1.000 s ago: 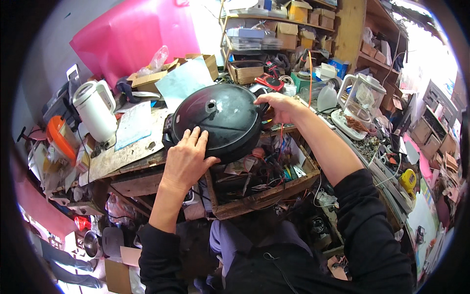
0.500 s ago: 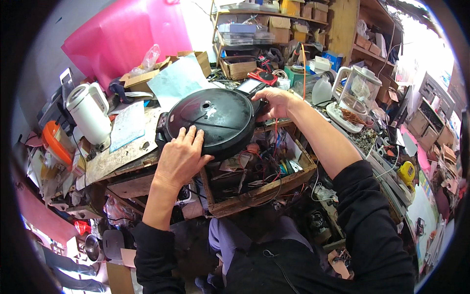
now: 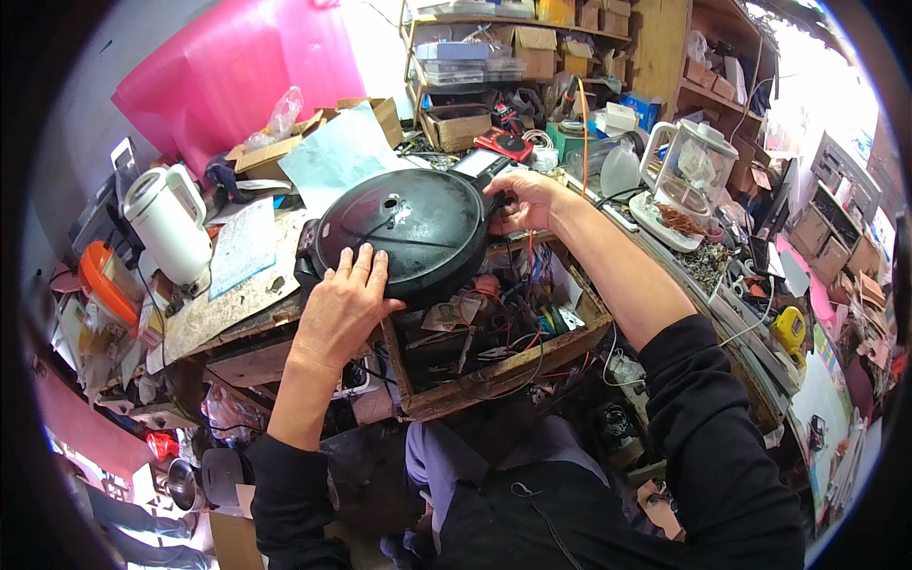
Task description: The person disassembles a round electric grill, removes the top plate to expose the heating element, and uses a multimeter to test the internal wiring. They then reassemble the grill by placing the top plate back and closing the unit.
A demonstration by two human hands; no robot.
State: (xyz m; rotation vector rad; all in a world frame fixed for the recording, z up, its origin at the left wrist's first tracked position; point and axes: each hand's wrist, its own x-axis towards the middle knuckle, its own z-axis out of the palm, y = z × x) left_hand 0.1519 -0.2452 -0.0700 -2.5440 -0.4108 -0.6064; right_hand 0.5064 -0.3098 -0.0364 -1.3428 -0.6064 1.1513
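A round black appliance, seemingly an electric griddle [image 3: 418, 223], sits at the front edge of the workbench, partly over an open drawer. Its scuffed top has a small hole near the middle, with a line across it. My left hand [image 3: 344, 302] lies on the near left part of the top, fingers stretched flat and thumb by the rim. At the far right side, my right hand [image 3: 524, 201] has its fingers curled round the griddle's handle or hinge part; the fingertips are partly hidden.
Below the griddle, a wooden drawer [image 3: 508, 373] holds wires and small parts. To the left stand a white jug [image 3: 171, 226] and stained papers [image 3: 244, 249]. A red multimeter [image 3: 503, 144] lies behind. On the right are a glass kettle [image 3: 689, 171] and a yellow tape measure [image 3: 788, 331].
The griddle and both hands have shifted slightly left in the picture, along with the scene around them. My right fingers have curled in a little more at the handle side.
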